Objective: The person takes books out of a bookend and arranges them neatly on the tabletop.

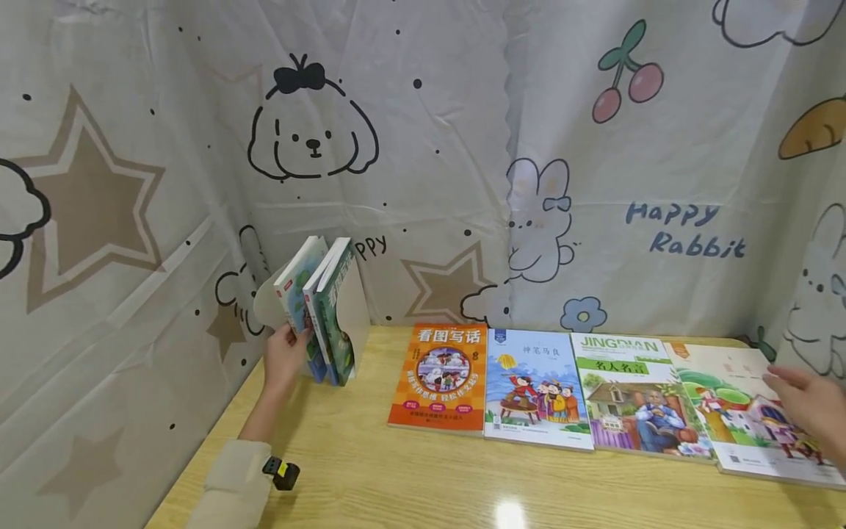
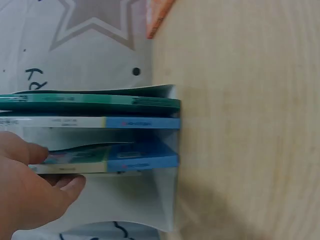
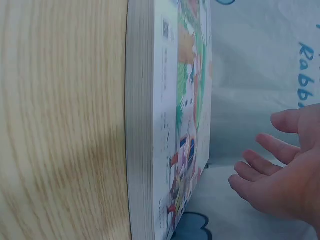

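My left hand [image 1: 284,358] pinches a thin book [image 1: 295,283] by its spine edge, thumb on one cover and fingers on the other. The book stands upright in a white book holder [image 1: 357,316], its spine blue at the bottom in the left wrist view. Beside it stand a book with a white-and-blue spine [image 2: 82,122] and a green book [image 1: 340,316]. At the far right my right hand [image 1: 808,404] hovers over a flat picture book [image 1: 727,422], its fingers spread and slightly bent, holding nothing. The right wrist view shows this book's thick page edge.
An orange book [image 1: 405,400], a blue-and-white book [image 1: 538,433] and a green-titled book [image 1: 621,349] lie in a row left of the picture book. A printed curtain [image 1: 436,184] hangs behind and beside the wooden table [image 1: 370,477].
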Action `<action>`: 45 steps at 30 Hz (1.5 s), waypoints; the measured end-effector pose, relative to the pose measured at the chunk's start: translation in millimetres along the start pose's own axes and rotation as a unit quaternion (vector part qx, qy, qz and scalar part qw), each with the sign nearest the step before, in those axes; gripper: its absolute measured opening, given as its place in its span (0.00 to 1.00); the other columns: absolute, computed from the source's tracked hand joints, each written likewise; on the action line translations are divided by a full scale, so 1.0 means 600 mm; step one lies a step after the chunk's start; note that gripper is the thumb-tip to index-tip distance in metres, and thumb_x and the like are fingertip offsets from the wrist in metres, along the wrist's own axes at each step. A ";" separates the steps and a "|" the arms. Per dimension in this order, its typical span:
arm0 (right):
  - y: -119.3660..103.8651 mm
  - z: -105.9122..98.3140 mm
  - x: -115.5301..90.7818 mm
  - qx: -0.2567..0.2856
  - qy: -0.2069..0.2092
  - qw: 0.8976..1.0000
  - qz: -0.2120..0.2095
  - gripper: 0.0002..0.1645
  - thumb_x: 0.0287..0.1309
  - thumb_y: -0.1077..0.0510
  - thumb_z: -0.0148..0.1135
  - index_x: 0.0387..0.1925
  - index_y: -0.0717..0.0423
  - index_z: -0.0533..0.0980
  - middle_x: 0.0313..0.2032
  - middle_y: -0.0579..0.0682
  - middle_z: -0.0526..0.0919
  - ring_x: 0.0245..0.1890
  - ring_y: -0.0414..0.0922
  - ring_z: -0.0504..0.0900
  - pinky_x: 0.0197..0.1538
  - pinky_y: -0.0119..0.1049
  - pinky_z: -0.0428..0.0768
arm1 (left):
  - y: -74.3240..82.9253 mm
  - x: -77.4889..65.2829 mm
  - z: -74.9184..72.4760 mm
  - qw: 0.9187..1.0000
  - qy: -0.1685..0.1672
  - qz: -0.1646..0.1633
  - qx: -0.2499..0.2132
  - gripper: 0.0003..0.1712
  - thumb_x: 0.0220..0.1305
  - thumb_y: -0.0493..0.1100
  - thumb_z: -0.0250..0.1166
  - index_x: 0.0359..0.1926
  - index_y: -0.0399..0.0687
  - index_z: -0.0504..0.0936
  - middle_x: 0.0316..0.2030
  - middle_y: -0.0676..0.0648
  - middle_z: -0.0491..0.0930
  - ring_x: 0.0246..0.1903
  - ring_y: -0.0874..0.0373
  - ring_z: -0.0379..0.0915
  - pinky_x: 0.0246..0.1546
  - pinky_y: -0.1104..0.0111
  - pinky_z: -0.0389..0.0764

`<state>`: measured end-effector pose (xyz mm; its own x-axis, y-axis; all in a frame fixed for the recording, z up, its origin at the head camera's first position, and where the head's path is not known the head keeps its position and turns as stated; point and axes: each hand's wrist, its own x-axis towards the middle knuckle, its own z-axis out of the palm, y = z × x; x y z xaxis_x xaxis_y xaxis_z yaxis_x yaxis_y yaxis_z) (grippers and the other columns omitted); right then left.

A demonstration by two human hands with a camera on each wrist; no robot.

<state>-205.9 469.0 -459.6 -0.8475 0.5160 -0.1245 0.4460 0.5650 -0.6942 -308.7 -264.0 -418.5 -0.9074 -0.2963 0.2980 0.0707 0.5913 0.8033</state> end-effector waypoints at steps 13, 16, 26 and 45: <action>-0.048 0.009 -0.050 -0.017 -0.007 0.988 -0.154 0.36 0.80 0.47 0.38 0.67 0.78 0.57 0.63 0.83 0.58 0.59 0.80 0.59 0.53 0.74 0.66 | -0.019 -0.015 -0.008 0.998 0.059 0.027 -0.003 0.23 0.77 0.40 0.54 0.24 0.44 0.56 0.16 0.51 0.51 0.13 0.60 0.48 0.14 0.69 0.55; -0.058 0.012 -0.059 -0.020 -0.005 0.984 -0.178 0.34 0.80 0.49 0.40 0.65 0.78 0.61 0.61 0.83 0.61 0.57 0.79 0.62 0.50 0.72 0.70 | -0.012 -0.024 -0.018 0.996 0.079 0.043 -0.012 0.22 0.76 0.39 0.56 0.24 0.43 0.58 0.16 0.50 0.52 0.13 0.60 0.49 0.14 0.69 0.54; -0.090 0.018 -0.080 -0.003 -0.017 0.982 -0.191 0.36 0.80 0.46 0.39 0.68 0.75 0.61 0.64 0.80 0.61 0.59 0.79 0.62 0.53 0.74 0.66 | 0.022 -0.047 -0.051 0.983 0.143 0.095 -0.057 0.24 0.73 0.35 0.59 0.21 0.38 0.58 0.15 0.51 0.51 0.14 0.66 0.46 0.14 0.72 0.51; -0.138 0.025 -0.126 0.026 -0.021 0.968 -0.250 0.33 0.78 0.46 0.45 0.67 0.71 0.66 0.62 0.75 0.66 0.57 0.73 0.67 0.47 0.65 0.73 | 0.116 -0.113 -0.118 0.946 0.246 0.180 -0.113 0.14 0.73 0.38 0.60 0.51 0.31 0.83 0.37 0.57 0.82 0.33 0.72 0.77 0.32 0.83 0.75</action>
<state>-183.2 373.6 -403.3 -0.9650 0.1588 0.2087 -0.0378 0.7032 -0.7100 -212.8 -255.9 -345.9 -0.5095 -0.4520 0.7322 0.4751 0.5617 0.6773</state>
